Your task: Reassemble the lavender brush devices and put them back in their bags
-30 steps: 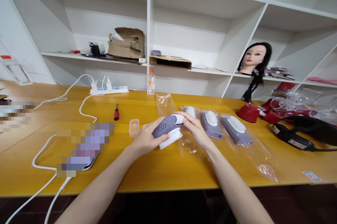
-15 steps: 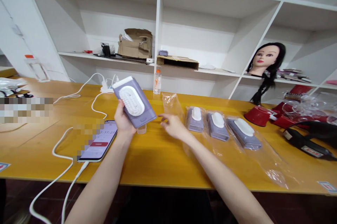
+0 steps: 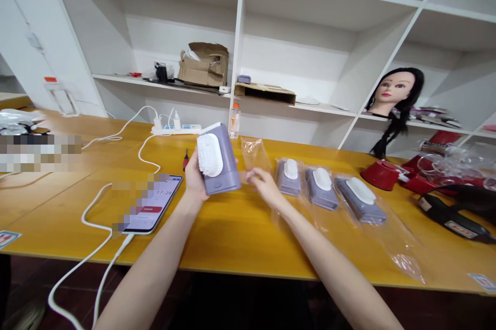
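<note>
My left hand [image 3: 195, 177] is wrapped round a purple-grey brush device [image 3: 228, 165], a boxy body with a white oval pad of bristles [image 3: 210, 155] facing left and towards me. It is held above the table, slightly tilted. Just right of its lower end is my right hand [image 3: 265, 185], fingers bent together. A faint translucent piece shows between these fingertips and the device; its kind is unclear. Farther right lie three similar devices in clear bags: a near one [image 3: 289, 177], a middle one [image 3: 321, 188] and a right one [image 3: 360, 198].
A phone [image 3: 155, 206] with a white cable lies left on the yellow table [image 3: 232, 237]. Behind are a red-handled screwdriver [image 3: 186, 159], power strip [image 3: 180, 129], small bottle [image 3: 234, 121] and empty plastic bag [image 3: 256, 153]. Right are a red device [image 3: 382, 172], black strap [image 3: 453, 211] and mannequin head [image 3: 395, 90].
The device in my left hand has moved right and turned more upright. My right hand has shifted slightly right, its fingers drawn closer together. The view has shifted a little.
</note>
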The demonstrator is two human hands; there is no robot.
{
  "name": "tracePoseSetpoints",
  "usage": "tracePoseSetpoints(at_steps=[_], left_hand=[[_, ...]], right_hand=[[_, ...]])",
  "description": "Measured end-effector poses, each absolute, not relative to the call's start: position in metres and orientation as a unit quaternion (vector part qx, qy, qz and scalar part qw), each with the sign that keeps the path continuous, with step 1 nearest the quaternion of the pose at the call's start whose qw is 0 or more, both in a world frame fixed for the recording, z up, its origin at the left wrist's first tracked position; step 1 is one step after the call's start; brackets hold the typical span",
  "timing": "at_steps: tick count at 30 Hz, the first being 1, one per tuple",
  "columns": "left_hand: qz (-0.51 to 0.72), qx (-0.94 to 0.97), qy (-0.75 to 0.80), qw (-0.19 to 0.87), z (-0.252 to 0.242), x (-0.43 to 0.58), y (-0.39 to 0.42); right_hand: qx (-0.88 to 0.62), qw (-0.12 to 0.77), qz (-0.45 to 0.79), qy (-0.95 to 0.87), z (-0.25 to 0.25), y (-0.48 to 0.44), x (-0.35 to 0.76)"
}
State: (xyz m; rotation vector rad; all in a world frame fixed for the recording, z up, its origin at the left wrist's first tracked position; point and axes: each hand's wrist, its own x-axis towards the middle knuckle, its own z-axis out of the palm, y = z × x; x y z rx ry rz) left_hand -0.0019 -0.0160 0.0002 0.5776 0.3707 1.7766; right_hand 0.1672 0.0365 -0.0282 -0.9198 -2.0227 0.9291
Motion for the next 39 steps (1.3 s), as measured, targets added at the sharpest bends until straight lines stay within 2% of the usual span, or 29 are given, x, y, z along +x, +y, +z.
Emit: tracePoseSetpoints(at_steps=[4, 7, 12, 15, 19, 23, 26, 29, 34, 39], left_hand=[[0.631, 0.253, 0.239, 0.693, -0.002, 0.0, -0.021], [0.543, 0.261, 0.313, 0.734, -0.004, 0.003, -0.024], [0.502, 0.3, 0.367, 0.723, -0.017, 0.005, -0.022], [0.506, 0.4, 0.361, 0.674, -0.028, 0.003, -0.016], [0.422, 0.538, 0.349, 0.641, -0.031, 0.007, -0.016], [0.353, 0.603, 0.342, 0.629, -0.027, 0.015, -0.02], [0.34, 0.614, 0.338, 0.627, -0.026, 0.016, -0.022], [0.352, 0.603, 0.345, 0.627, -0.026, 0.016, -0.022], [0.38, 0.582, 0.361, 0.622, -0.028, 0.016, -0.018], [0.395, 0.577, 0.368, 0.613, -0.027, 0.014, -0.017]], right_hand=[[-0.361, 0.42, 0.452, -0.699, -0.011, 0.039, 0.196], [-0.31, 0.463, 0.559, -0.614, 0.001, 0.036, 0.21], [-0.254, 0.464, 0.581, -0.619, 0.011, 0.037, 0.228], [-0.24, 0.439, 0.581, -0.642, 0.01, 0.04, 0.235], [-0.216, 0.404, 0.581, -0.673, 0.004, 0.038, 0.232], [-0.192, 0.391, 0.56, -0.705, 0.002, 0.029, 0.221], [-0.193, 0.412, 0.495, -0.74, 0.004, 0.025, 0.216], [-0.244, 0.416, 0.419, -0.77, 0.008, 0.025, 0.217], [-0.282, 0.374, 0.367, -0.804, 0.013, 0.028, 0.224], [-0.273, 0.397, 0.255, -0.838, 0.01, 0.022, 0.22]])
